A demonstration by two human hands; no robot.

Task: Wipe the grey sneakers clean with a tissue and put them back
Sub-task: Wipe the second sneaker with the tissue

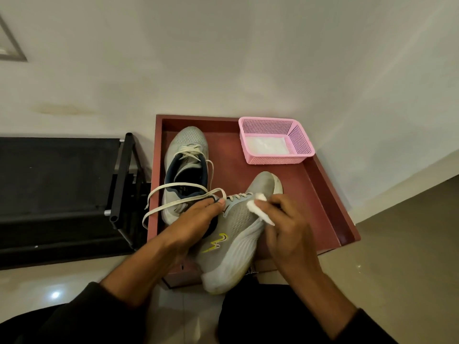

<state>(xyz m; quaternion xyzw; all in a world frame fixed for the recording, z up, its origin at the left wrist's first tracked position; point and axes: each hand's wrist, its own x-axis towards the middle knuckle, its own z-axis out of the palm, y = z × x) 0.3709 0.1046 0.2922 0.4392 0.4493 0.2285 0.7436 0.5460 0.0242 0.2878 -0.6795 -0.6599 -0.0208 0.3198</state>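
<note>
The grey sneaker (231,234) being cleaned is held tilted above the near edge of a reddish-brown tray (320,194), its toe pointing away toward the wall and its white sole turned to the right. The left hand (191,224) reaches in from the lower left with the forearm angled up and to the right; its fingers go into the shoe's opening and grip the collar, with the thumb near the tongue. The right hand (285,227) comes in from the lower right, its fingers curled and pinching a crumpled white tissue (258,209) pressed against the upper beside the laces. The second grey sneaker (185,167) lies flat in the tray just to the left, its loose laces looping out over the tray's left edge. A pink basket (275,157) sits at the tray's far right corner with white tissues inside. A black rack (124,184) stands to the left of the tray on the pale tiled floor (407,256).
</note>
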